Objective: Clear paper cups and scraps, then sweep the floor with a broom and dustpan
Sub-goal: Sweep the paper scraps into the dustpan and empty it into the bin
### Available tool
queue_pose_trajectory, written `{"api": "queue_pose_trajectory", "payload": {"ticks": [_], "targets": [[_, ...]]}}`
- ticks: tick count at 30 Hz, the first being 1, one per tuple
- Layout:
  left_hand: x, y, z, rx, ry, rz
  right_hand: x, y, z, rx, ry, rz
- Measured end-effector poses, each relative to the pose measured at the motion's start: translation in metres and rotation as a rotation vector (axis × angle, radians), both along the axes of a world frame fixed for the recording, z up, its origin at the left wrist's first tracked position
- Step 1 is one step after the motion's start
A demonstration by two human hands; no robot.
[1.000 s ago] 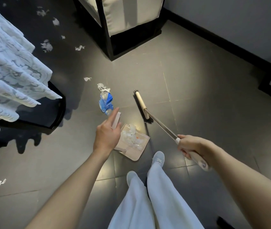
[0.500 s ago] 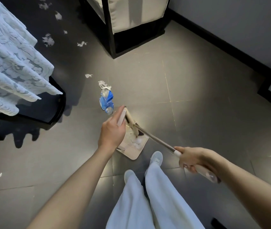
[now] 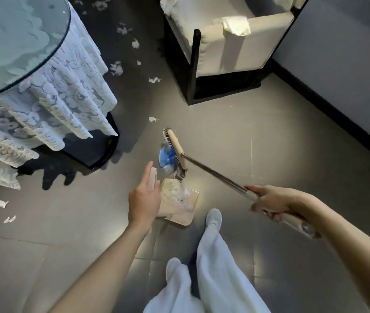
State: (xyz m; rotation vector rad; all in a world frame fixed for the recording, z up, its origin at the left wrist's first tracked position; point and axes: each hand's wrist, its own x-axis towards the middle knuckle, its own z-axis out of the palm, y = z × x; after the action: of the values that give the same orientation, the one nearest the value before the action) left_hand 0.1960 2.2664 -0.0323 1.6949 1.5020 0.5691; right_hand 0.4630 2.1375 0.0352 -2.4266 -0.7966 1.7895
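Observation:
A beige dustpan [image 3: 180, 212] lies on the grey floor in front of my feet, with white scraps inside it. My left hand [image 3: 144, 199] holds the dustpan's upright handle [image 3: 152, 180], index finger stretched along it. My right hand [image 3: 269, 201] grips the broom handle [image 3: 215, 173]. The broom head [image 3: 176, 146] rests on the far side of a crumpled blue and white wrapper [image 3: 166, 159], right at the pan's mouth. White paper scraps [image 3: 153, 119] lie scattered on the floor further away.
A round glass-topped table with a white lace cloth [image 3: 44, 105] stands at the left. A cream armchair on a black frame [image 3: 222, 53] is ahead, beside a wall with a black skirting [image 3: 328, 114]. More scraps [image 3: 1, 204] lie at the far left.
The broom head swung out of the dustpan and round behind the blue wrapper, which now sits closer to the pan. My view tilted up, showing the table top and chair.

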Motion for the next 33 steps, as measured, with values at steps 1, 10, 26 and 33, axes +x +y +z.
{"api": "queue_pose_trajectory", "payload": {"ticks": [1,10,26,33], "targets": [[0.002,0.005,-0.002,0.004,0.000,0.040,0.007,0.018,-0.002,0.016,0.007,-0.003],[0.061,0.077,0.002,-0.017,0.016,0.301,0.087,0.203,-0.022,0.045,-0.085,0.321],[0.133,0.165,-0.003,0.025,0.027,0.432,0.148,0.285,-0.071,-0.229,0.060,0.648],[0.152,0.193,-0.001,0.071,0.031,0.378,0.181,0.289,-0.024,-0.253,0.131,0.489]]}}
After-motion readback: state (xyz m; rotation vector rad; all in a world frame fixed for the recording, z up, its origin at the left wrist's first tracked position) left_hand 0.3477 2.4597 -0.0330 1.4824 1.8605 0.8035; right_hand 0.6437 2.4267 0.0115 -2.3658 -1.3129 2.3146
